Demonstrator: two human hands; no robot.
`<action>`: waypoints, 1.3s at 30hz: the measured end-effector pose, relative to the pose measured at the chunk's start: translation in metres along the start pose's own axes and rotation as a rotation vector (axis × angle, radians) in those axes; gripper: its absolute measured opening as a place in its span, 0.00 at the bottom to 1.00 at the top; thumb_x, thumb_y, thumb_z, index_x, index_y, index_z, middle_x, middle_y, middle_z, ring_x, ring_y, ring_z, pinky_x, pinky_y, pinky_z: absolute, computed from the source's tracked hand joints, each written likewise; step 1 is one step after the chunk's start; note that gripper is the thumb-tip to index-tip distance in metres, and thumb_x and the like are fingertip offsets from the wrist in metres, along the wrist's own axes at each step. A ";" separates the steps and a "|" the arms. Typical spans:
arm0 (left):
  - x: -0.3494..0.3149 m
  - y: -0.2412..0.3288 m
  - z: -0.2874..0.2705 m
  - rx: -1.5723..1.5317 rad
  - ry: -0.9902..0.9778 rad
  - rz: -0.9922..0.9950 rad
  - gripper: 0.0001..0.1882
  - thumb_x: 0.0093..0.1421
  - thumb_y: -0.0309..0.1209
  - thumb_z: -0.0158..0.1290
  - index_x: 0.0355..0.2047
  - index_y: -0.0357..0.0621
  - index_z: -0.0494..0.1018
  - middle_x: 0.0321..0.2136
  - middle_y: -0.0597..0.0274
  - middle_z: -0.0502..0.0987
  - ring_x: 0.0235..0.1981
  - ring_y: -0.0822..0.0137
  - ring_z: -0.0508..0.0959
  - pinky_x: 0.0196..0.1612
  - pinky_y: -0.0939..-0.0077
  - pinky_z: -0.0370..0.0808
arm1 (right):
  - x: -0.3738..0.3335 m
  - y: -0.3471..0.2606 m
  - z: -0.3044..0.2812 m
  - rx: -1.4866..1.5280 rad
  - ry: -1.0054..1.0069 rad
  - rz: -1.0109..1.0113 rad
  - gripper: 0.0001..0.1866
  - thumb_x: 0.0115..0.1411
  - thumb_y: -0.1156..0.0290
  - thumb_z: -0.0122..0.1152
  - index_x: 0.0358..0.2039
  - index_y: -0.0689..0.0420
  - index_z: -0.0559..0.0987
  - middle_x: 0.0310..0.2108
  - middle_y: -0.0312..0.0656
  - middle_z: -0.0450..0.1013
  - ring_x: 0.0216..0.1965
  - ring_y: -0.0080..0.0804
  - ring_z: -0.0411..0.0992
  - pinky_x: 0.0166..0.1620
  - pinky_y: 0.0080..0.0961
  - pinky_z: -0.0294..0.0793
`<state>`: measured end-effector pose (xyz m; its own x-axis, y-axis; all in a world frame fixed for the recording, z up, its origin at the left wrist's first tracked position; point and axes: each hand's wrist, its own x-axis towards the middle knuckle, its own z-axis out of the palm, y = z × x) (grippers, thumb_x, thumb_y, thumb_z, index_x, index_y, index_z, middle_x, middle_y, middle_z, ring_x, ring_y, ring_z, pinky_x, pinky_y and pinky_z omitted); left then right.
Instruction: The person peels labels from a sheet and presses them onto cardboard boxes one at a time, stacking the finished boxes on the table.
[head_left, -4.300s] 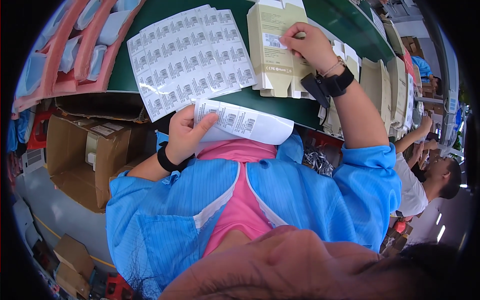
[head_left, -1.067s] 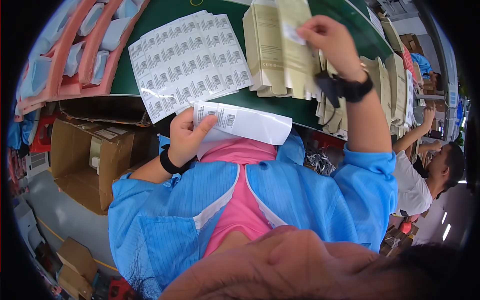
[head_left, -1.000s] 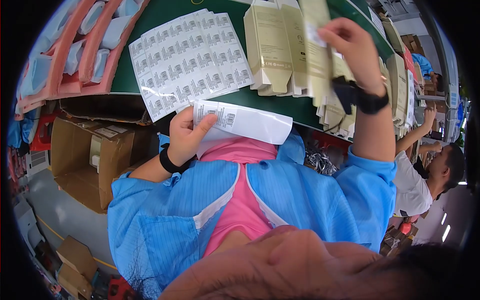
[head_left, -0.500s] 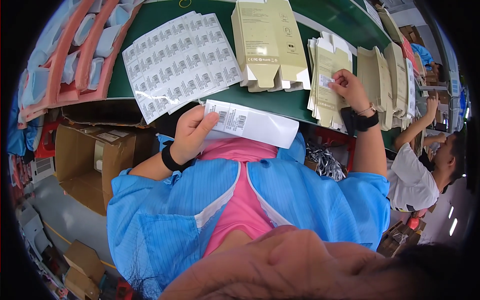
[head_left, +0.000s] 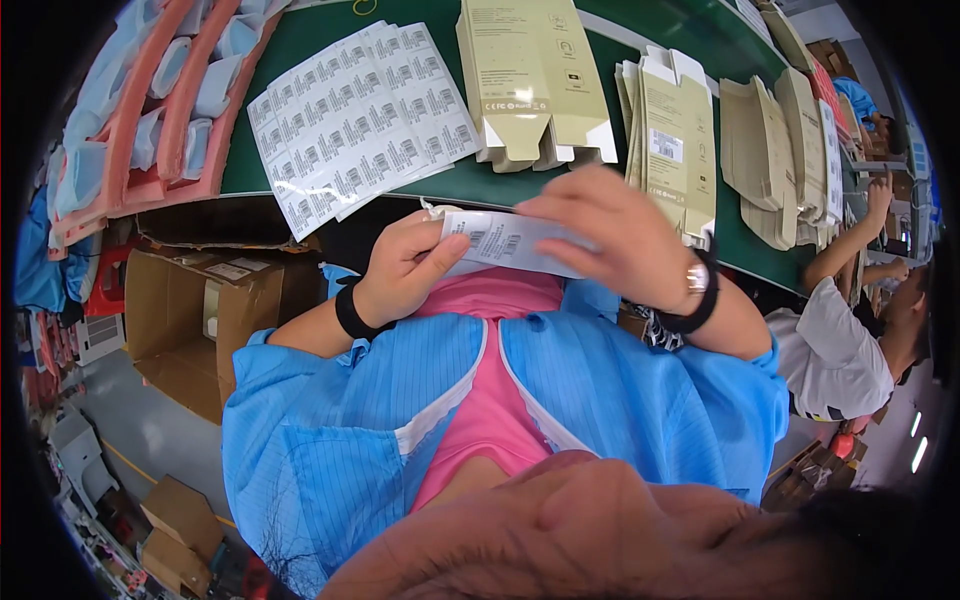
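Note:
My left hand (head_left: 400, 268) pinches the left end of a white strip of barcode labels (head_left: 487, 238) between thumb and fingers, in front of my chest. Over the strip's right part is my right hand (head_left: 625, 235), slightly blurred, its thumb and fingers apart and no separate label visible between them. Beyond it, a pile of flattened beige cartons (head_left: 685, 125) lies on the green table, and the top carton bears a white barcode label (head_left: 665, 146). Larger sheets of barcode labels (head_left: 350, 115) are spread at the table's near edge, left of the middle.
Another stack of beige cartons (head_left: 520, 75) lies beside the sheets, and more cartons (head_left: 755, 150) stand at the right. Pink foam trays (head_left: 170, 130) with bluish-white pieces fill the far left. Below the table sits an open cardboard box (head_left: 165, 330). A co-worker (head_left: 840, 345) is at the right.
My right hand has moved from the top carton's label back left to the strip. That label now lies uncovered on the carton. My left hand still holds the strip.

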<state>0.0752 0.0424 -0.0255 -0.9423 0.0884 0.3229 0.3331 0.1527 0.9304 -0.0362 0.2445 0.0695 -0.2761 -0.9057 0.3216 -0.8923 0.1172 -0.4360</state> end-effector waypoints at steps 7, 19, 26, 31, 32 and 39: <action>-0.007 -0.006 -0.004 0.123 -0.003 0.032 0.10 0.57 0.29 0.46 0.34 0.35 0.73 0.19 0.57 0.67 0.21 0.66 0.66 0.26 0.76 0.63 | 0.015 0.000 0.029 -0.036 0.054 -0.066 0.11 0.42 0.75 0.61 0.30 0.57 0.75 0.27 0.39 0.69 0.28 0.36 0.68 0.30 0.27 0.69; -0.013 -0.012 -0.016 -0.284 0.230 -0.189 0.12 0.59 0.30 0.45 0.35 0.33 0.72 0.27 0.57 0.72 0.29 0.72 0.71 0.33 0.82 0.66 | 0.038 -0.012 0.009 -0.048 -0.059 -0.208 0.08 0.41 0.78 0.60 0.25 0.58 0.73 0.25 0.39 0.68 0.28 0.36 0.68 0.31 0.26 0.68; -0.017 -0.015 -0.021 -0.235 0.208 -0.183 0.12 0.59 0.30 0.45 0.36 0.33 0.72 0.27 0.57 0.72 0.29 0.72 0.70 0.33 0.83 0.66 | 0.070 0.062 -0.037 0.328 0.182 0.458 0.04 0.51 0.74 0.58 0.28 0.59 0.73 0.25 0.32 0.69 0.27 0.19 0.67 0.31 0.15 0.66; -0.019 -0.019 -0.024 -0.209 0.192 -0.198 0.12 0.58 0.31 0.46 0.35 0.33 0.72 0.26 0.57 0.72 0.28 0.72 0.70 0.32 0.82 0.65 | 0.083 0.116 -0.020 0.700 0.124 0.701 0.06 0.53 0.71 0.58 0.30 0.59 0.74 0.25 0.31 0.69 0.25 0.14 0.65 0.28 0.08 0.64; -0.020 -0.020 -0.025 -0.219 0.197 -0.197 0.13 0.58 0.31 0.46 0.35 0.33 0.72 0.26 0.57 0.72 0.27 0.72 0.70 0.32 0.82 0.65 | 0.085 0.121 -0.016 0.756 0.090 0.763 0.06 0.53 0.71 0.58 0.31 0.59 0.74 0.24 0.32 0.69 0.24 0.14 0.65 0.28 0.07 0.63; -0.020 -0.025 -0.027 -0.232 0.184 -0.204 0.13 0.58 0.31 0.46 0.35 0.33 0.72 0.25 0.57 0.72 0.27 0.72 0.70 0.32 0.82 0.65 | 0.088 0.142 -0.009 0.847 0.047 0.833 0.07 0.53 0.71 0.58 0.32 0.59 0.75 0.24 0.31 0.69 0.23 0.12 0.64 0.24 0.06 0.61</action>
<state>0.0852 0.0107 -0.0504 -0.9858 -0.1033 0.1323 0.1409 -0.0800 0.9868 -0.1900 0.1856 0.0438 -0.6882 -0.6600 -0.3013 0.0836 0.3403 -0.9366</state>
